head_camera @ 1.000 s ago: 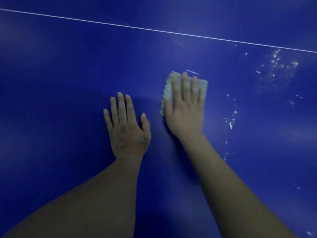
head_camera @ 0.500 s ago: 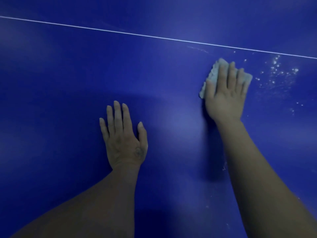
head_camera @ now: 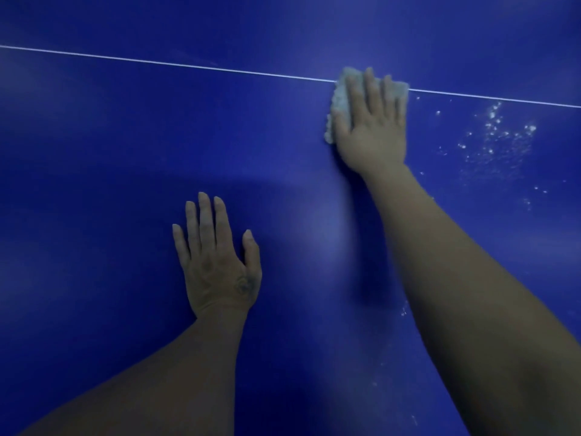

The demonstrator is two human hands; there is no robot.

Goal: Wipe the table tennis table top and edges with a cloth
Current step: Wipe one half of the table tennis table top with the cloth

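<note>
The blue table tennis table top (head_camera: 110, 158) fills the view. A thin white line (head_camera: 176, 63) crosses it from left to right in the upper part. My right hand (head_camera: 372, 121) lies flat on a pale, nubbly cloth (head_camera: 338, 102) and presses it onto the table right on the white line. Only the cloth's left and top edges show around my fingers. My left hand (head_camera: 217, 259) rests palm down on the bare table, nearer to me and to the left, fingers spread and holding nothing.
White specks and dusty smears (head_camera: 496, 133) dot the table to the right of the cloth, below the line. A few smaller specks (head_camera: 404, 311) lie beside my right forearm. No table edge is in view.
My right hand has slid the cloth away from me and to the right, from the middle of the table up onto the white line. My left hand has stayed planted.
</note>
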